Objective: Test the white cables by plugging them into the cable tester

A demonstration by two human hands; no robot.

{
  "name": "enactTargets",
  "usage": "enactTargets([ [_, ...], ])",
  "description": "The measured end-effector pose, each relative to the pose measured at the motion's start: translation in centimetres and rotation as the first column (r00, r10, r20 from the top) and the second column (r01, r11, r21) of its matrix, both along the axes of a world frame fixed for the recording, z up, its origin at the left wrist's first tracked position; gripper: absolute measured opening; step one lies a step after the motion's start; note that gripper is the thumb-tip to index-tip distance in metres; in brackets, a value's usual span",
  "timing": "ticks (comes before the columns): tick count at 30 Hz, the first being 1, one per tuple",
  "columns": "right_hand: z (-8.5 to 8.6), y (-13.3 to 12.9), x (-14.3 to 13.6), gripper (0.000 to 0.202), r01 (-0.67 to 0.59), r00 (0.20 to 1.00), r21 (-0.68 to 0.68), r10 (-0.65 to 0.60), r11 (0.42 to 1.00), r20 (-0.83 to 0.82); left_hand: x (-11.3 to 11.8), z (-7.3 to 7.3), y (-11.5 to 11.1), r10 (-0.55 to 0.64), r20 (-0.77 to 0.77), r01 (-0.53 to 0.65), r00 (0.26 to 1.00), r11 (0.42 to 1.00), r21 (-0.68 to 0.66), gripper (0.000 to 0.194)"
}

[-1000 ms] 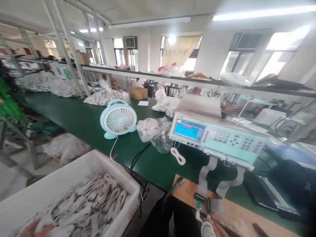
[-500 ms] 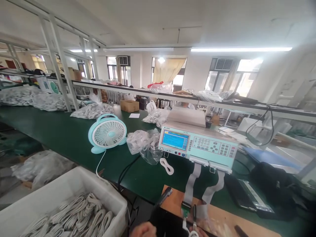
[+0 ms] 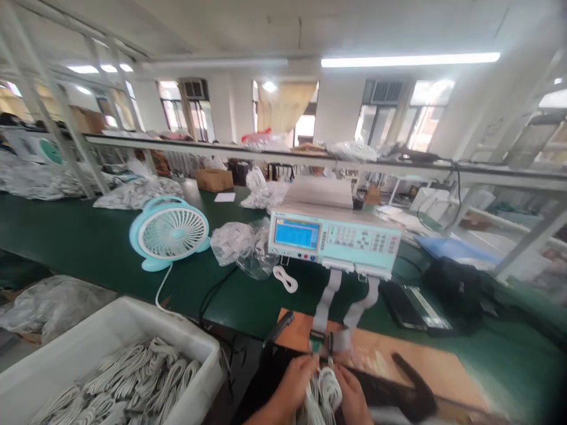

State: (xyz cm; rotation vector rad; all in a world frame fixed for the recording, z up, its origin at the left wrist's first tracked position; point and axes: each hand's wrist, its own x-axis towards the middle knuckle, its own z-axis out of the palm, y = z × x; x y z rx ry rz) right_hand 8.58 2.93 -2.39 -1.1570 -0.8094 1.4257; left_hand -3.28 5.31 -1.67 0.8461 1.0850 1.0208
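Workshop hall fills my view: white walls, a row of bright windows (image 3: pixel 390 121) along the far side, a long ceiling strip light (image 3: pixel 410 59), and a white metal shelf rail (image 3: pixel 283 158) running across above the bench. Below it I see the long green bench (image 3: pixel 88 236), stretching from the left edge to the right edge of my view. Off its near edge, at lower left, sits a white bin (image 3: pixel 110 330) heaped with coiled white cables. On the bench, toward the far edge, rests a pale teal tester (image 3: pixel 334 239) with a lit blue screen; two grey ribbon cables (image 3: pixel 325 298) drop from its front to a wooden board (image 3: pixel 425 363) at the near edge. Left of the tester stands a small teal desk fan (image 3: pixel 169 232), and between them lies a clear bag of white cables (image 3: pixel 241 245). A black laptop (image 3: pixel 414 307) lies right of the tester.

At the board's near edge, my left hand (image 3: pixel 297 378) and right hand (image 3: pixel 349 392) both have their fingers curled around a bundle of white cables (image 3: pixel 323 392), held just below the ribbon connectors. One loose coil (image 3: pixel 284 278) lies before the tester.
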Motion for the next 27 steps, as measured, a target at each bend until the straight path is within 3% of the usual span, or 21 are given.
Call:
enactTargets([
  [3,1.0,-0.5,-0.8,0.040,0.053,0.992,-0.019,-0.055,0.998,-0.110,0.0,1.0,-1.1,0.021,-0.075,-0.023,0.997,0.999,-0.026,0.043],
  [4,1.2,-0.7,-1.0,0.041,0.027,0.995,0.007,-0.026,1.000,-0.092,0.0,1.1,-1.6,0.003,-0.102,-0.009,0.995,0.999,-0.052,0.040],
  [6,1.4,-1.1,-1.2,0.042,0.079,0.994,-0.038,-0.082,0.996,-0.077,0.0,1.3,-2.6,-0.047,-0.166,0.032,0.985,0.995,-0.093,0.034],
  [9,0.3,-2.1,-1.2,0.041,0.112,0.993,-0.100,-0.116,0.989,-0.029,-0.3,1.0,-3.7,-0.075,-0.331,0.072,0.941,0.997,-0.023,0.030],
  [12,-1.4,-4.2,0.4,0.034,0.054,0.998,-0.172,-0.047,0.984,0.048,-0.4,0.0,-4.7,-0.226,-0.349,0.169,0.909,0.968,-0.188,0.033],
  [15,-2.3,-7.5,5.6,0.027,0.009,0.982,-0.271,0.043,0.963,0.184,-0.1,-0.9,-5.7,-0.394,-0.332,0.321,0.857,0.912,-0.254,0.039],
  [19,-2.4,-12.1,16.0,0.030,0.142,0.925,-0.298,-0.019,0.944,0.381,0.6,-1.1,-5.7,-0.369,-0.368,0.300,0.854,0.925,-0.231,0.042],
  [21,-2.1,-13.5,19.1,0.024,0.190,0.897,-0.288,-0.047,0.939,0.439,1.2,-0.9,-5.6,-0.351,-0.389,0.283,0.852,0.933,-0.223,0.039],
  [24,-1.7,-13.7,18.1,0.017,0.096,0.913,-0.267,0.021,0.959,0.407,2.5,-0.1,-6.0,-0.315,-0.436,0.284,0.843,0.949,-0.135,0.031],
  [27,-1.0,-12.2,12.3,0.035,-0.197,0.959,-0.200,0.231,0.960,0.164,3.5,0.6,-6.8,-0.255,-0.473,0.306,0.843,0.951,0.032,0.024],
])
